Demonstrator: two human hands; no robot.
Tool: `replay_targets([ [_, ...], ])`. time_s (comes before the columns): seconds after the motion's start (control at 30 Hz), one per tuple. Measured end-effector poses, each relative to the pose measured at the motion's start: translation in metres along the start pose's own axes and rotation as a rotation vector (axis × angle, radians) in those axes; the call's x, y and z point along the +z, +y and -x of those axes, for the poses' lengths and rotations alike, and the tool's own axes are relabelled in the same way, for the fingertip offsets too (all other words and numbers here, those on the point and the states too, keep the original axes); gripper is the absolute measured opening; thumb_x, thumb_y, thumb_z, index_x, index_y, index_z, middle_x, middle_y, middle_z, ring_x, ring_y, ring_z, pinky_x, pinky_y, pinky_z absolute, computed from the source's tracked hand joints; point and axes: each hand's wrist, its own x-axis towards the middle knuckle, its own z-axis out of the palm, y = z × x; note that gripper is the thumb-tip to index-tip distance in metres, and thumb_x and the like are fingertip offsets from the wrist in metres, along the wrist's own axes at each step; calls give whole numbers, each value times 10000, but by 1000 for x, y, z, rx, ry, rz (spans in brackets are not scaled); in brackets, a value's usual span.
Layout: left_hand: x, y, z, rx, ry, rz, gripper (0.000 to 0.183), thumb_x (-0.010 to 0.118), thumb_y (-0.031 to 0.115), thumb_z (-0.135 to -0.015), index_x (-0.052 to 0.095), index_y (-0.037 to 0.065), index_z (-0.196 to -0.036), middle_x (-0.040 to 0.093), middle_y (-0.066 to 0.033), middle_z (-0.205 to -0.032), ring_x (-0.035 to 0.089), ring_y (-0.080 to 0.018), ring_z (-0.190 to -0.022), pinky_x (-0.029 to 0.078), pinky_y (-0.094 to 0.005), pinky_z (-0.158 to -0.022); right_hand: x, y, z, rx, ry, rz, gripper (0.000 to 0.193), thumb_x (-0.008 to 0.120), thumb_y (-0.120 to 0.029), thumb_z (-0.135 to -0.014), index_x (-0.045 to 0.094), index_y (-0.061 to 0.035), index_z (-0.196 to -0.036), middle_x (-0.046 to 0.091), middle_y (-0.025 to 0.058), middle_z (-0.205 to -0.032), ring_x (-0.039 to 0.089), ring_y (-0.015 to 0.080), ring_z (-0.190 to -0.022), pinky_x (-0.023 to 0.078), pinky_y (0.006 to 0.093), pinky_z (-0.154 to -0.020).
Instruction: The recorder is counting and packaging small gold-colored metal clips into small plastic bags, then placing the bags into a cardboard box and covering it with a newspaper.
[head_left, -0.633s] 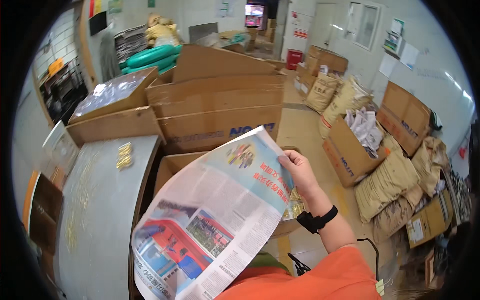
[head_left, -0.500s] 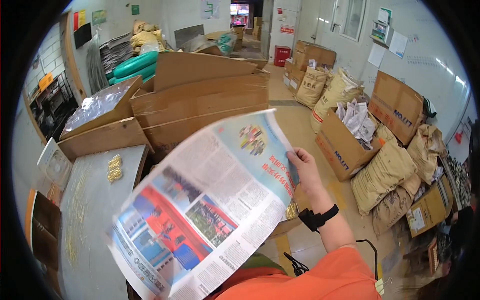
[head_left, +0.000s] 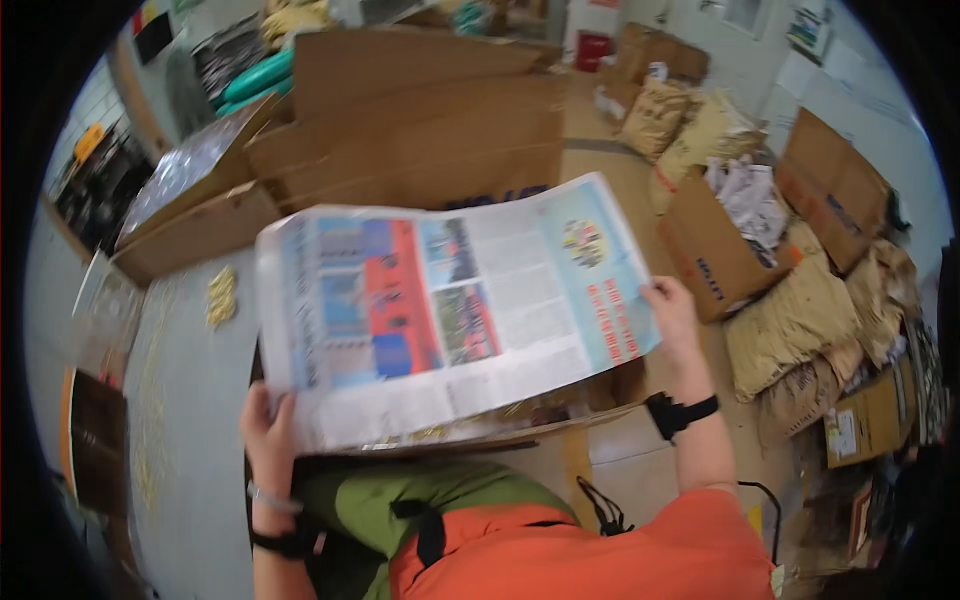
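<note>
A wide sheet of newspaper (head_left: 520,300) with coloured pictures spans the space between my hands. Its left edge is pinched in my left hand (head_left: 268,425), and its right edge is gripped by my right hand (head_left: 672,318). Beneath the sheet lies an open cardboard box (head_left: 618,388), mostly covered by the paper. Small gold-coloured pieces and clear plastic show along the box's near side. On the grey table (head_left: 200,400) to my left rests a small bundle of gold pieces (head_left: 222,297), with thin gold strands scattered nearer to me.
A large cardboard carton (head_left: 420,130) stands just beyond the newspaper. To the right are full sacks (head_left: 790,325) and an open box of crumpled paper (head_left: 715,255). A dark cable (head_left: 605,508) lies on the floor near me. Green rolled material (head_left: 258,80) sits at the far left.
My left hand has come into view holding the newspaper's left edge. The sheet has turned from slanted to nearly level, over the open box. The view has tilted downward.
</note>
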Motion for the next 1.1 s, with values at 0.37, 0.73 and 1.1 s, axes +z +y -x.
replay_targets([
  [0.37, 44, -37, -48, -122, -141, -134, 207, 760, 75, -825, 629, -50, -926, 684, -147, -784, 637, -158, -698, 512, -320, -657, 27, -5, 19, -173, -223, 953, 325, 691, -73, -787, 631, -47, -1105, 704, 166, -867, 683, 356, -841, 522, 435, -749],
  [0.73, 62, -71, -70, -263, -260, -364, 234, 790, 66, -758, 622, -62, -857, 658, -200, -766, 667, -299, -709, 520, -368, -665, 52, 5, 9, -34, -568, 1302, 269, 680, -51, -780, 610, -32, -1039, 702, 215, -940, 668, 407, -936, 524, 488, -815],
  [1.1, 79, -102, -87, -239, -389, -578, 290, 777, 46, -730, 590, -49, -931, 683, -234, -875, 673, -413, -839, 545, -440, -744, 64, 34, -3, 69, -612, 1323, 301, 714, -45, -785, 574, 17, -1044, 688, 253, -954, 656, 436, -963, 524, 501, -838],
])
